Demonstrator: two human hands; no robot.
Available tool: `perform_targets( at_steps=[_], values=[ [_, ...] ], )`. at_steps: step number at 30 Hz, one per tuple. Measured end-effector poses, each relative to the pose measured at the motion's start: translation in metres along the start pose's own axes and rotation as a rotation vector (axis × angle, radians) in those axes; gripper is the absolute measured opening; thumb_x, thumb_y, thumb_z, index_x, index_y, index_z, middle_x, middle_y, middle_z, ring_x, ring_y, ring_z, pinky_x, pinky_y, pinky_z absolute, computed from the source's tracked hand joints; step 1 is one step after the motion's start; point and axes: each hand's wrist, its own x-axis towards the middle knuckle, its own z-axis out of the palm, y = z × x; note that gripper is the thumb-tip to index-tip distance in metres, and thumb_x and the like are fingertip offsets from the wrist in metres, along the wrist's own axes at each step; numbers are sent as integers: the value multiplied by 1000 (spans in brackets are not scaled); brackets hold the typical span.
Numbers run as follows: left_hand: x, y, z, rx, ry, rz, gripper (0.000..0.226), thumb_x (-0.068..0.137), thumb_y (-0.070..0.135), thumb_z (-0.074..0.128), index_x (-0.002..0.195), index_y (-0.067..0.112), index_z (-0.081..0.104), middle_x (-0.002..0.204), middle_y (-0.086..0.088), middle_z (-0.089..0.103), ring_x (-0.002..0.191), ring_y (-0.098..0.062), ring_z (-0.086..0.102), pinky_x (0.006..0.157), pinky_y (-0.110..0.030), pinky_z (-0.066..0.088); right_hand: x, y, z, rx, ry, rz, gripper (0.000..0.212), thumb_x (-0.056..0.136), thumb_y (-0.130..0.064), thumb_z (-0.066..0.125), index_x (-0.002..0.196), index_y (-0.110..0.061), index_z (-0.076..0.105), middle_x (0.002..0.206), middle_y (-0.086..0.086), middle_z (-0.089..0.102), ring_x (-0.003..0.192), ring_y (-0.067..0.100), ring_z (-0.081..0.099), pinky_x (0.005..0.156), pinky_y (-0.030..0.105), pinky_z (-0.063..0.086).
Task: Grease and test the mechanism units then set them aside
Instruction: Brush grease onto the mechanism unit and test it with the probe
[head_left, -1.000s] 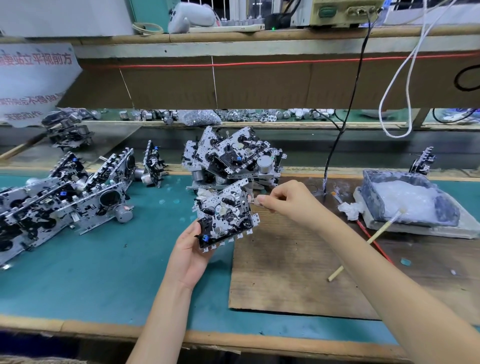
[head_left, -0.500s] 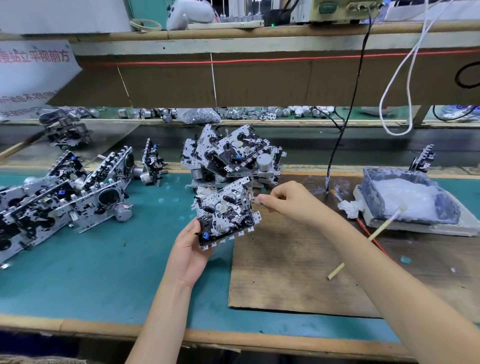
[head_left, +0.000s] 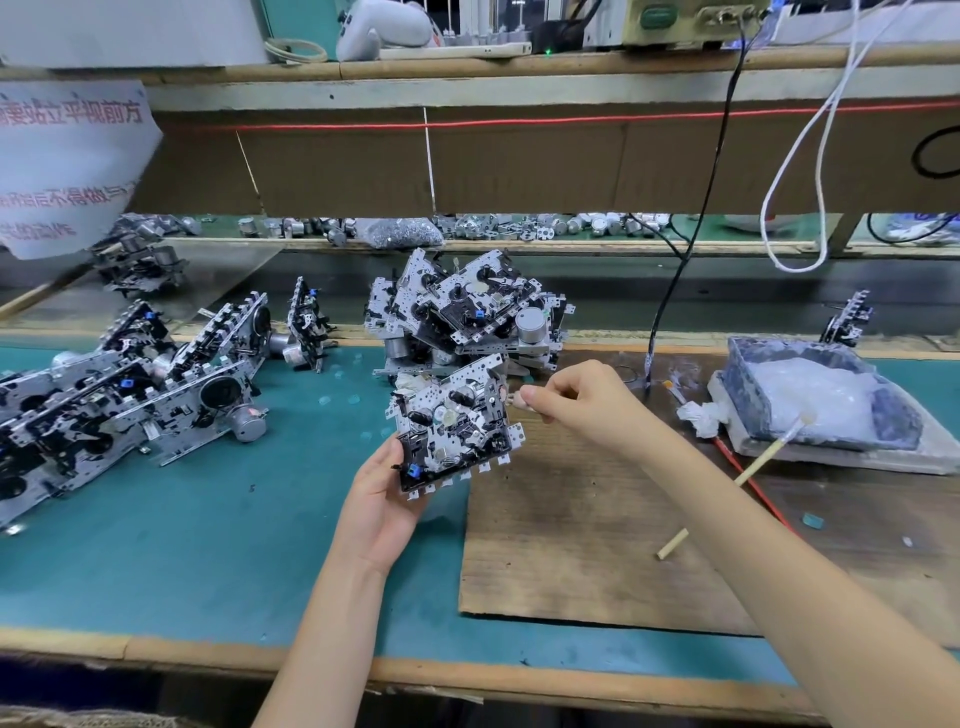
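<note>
My left palm (head_left: 382, 504) sits under the mechanism unit (head_left: 452, 421), so most of my fingers are hidden behind its plate and only the thumb shows at its lower left corner. I am gripping the unit from below and holding it tilted, face toward me, above the green mat (head_left: 208, 519) at the near left edge of the wooden board (head_left: 571, 545).

My right hand (head_left: 576, 402) is at the unit's upper right edge, fingers curled, thumb and forefinger pinching a small pale piece (head_left: 514, 399) right against the frame. What that piece is, I cannot make out, nor whether it belongs to the unit.

The unit's parts are too small and crowded to read, beyond a blue tab near its lower left corner. Just behind it a pile of units (head_left: 467, 312) overlaps, so edges blur together. A row of units (head_left: 130, 395) lies on the mat well to the left, cut off by the frame. To the right stands the grease tray (head_left: 753, 395), with a stick (head_left: 727, 483) leaning out of it.
</note>
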Motion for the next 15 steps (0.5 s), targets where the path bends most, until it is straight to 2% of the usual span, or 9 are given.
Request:
perform_targets(
  at_steps=[3,6,11,15],
  values=[
    [0,0,0,8,-9,9,33,81,18,47,83,19,79,91,1,75,79,-10,70,62,-22,56,1,1,2,2,12,16,50,89,-29,60,65,15,57,44,-2,31,34,5,30,42,9,29],
    [0,-1,0,5,-7,6,38,89,15,42,82,20,79,88,1,75,77,-9,71,60,-21,56,2,3,4,-13,14,43,49,89,-31,60,67,12,59,44,-4,33,35,2,34,42,10,29],
    [1,-1,-1,18,-28,9,31,78,20,48,83,20,79,90,1,75,80,-10,71,64,-23,57,5,2,-2,-37,-57,82,44,88,-37,60,55,-8,58,44,-4,39,36,3,32,45,14,28],
    [1,-1,-1,25,-29,11,31,78,19,49,83,20,79,89,2,75,79,-9,71,62,-23,57,7,-1,-6,-67,-115,113,44,89,-38,58,59,-6,61,49,0,47,46,9,36,50,20,32]
  ],
)
